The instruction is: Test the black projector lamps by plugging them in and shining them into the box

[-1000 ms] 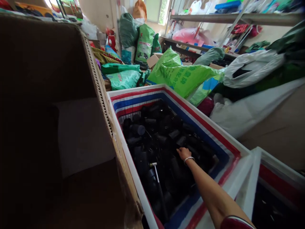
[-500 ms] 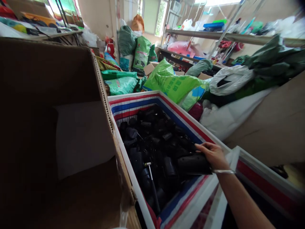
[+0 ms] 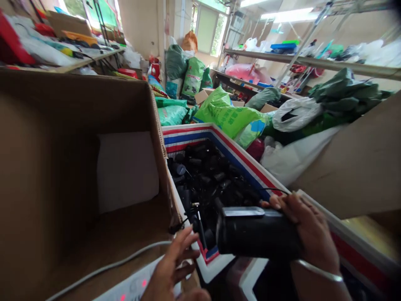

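Observation:
My right hand grips a black cylindrical device with a shiny grey strip along its top. It is held sideways above the near end of a crate with red, white and blue striped walls. A thin black cord shows by the right fingers. Inside the crate lies a heap of similar dark parts, hard to tell apart. Low in the middle, my left hand has its fingers spread and holds nothing. Close beside it is a white power strip with red lights.
An open cardboard box stands left of the crate, with a white sheet inside. A pale cable crosses its near side. Green sacks and a white bag lie behind the crate. Cluttered shelving runs along the back right.
The black device has been lifted from the crate's heap toward me in my right hand. My left hand has come into view at the bottom. The view has shifted, showing the power strip.

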A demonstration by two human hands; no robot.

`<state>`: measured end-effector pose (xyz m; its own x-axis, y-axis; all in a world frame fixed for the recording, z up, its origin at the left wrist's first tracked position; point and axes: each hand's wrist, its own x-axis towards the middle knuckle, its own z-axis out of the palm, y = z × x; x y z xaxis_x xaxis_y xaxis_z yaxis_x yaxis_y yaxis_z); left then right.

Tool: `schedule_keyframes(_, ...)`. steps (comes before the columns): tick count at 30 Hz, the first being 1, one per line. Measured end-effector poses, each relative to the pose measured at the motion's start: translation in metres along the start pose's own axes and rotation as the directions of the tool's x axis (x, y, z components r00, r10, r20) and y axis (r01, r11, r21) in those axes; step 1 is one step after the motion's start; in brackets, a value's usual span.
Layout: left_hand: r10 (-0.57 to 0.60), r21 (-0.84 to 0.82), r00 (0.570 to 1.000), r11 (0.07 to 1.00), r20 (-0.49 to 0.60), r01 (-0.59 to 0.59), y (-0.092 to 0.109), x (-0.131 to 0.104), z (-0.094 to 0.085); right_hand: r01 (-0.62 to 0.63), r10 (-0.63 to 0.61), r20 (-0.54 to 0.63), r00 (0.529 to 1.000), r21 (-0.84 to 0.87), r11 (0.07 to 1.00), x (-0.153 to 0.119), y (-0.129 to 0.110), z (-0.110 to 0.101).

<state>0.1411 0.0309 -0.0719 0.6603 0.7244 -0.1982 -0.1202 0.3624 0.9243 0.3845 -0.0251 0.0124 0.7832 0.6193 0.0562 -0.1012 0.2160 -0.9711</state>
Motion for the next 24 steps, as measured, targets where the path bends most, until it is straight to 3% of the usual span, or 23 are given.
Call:
schedule_keyframes(3,-0.044,-0.045,0.996,0.998,0.079,0.047,0.021,0.000,0.020,-0.102,0.102,0.035,0.994,-0.018,0.995,-0.029,0.021,0.008)
schedule_keyframes(6,-0.064,-0.028,0.996,0.997,0.067,0.066,0.029,-0.010,0.020,-0.132,0.146,0.117,0.982,-0.121,0.984,-0.054,0.034,0.002)
schedule_keyframes(7,-0.055,-0.018,0.997,0.998,0.059,0.056,0.029,-0.015,0.018,-0.128,0.162,0.215,0.963,-0.167,0.978,-0.060,0.035,-0.003)
schedule_keyframes(9,-0.037,0.005,0.998,0.999,0.048,0.037,0.026,-0.026,0.014,-0.091,0.197,0.449,0.872,-0.246,0.965,-0.071,0.037,-0.015)
schedule_keyframes(11,-0.023,0.041,1.000,0.999,0.021,0.022,0.023,-0.036,0.014,-0.026,0.204,0.570,0.796,-0.305,0.952,-0.082,0.038,-0.022)
schedule_keyframes(13,0.011,0.146,0.999,0.989,-0.046,-0.004,0.022,-0.044,0.016,0.079,0.147,0.547,0.824,-0.369,0.926,-0.094,0.043,-0.022)
schedule_keyframes(17,0.205,0.492,0.961,0.866,-0.183,-0.091,0.019,-0.055,0.025,0.249,-0.079,0.320,0.944,-0.535,0.807,-0.122,0.060,-0.004)
schedule_keyframes(20,0.463,0.694,0.879,0.670,-0.112,-0.264,0.007,-0.064,0.028,0.240,-0.201,0.132,0.971,-0.560,0.793,-0.136,0.071,0.009)
schedule_keyframes(22,0.575,0.812,0.818,0.483,-0.013,-0.326,0.000,-0.070,0.029,0.233,-0.204,0.114,0.972,-0.480,0.846,-0.140,0.074,0.011)
schedule_keyframes(24,0.617,0.891,0.785,0.323,0.058,-0.320,-0.003,-0.075,0.031,0.176,-0.123,0.167,0.978,-0.353,0.919,-0.140,0.075,0.007)
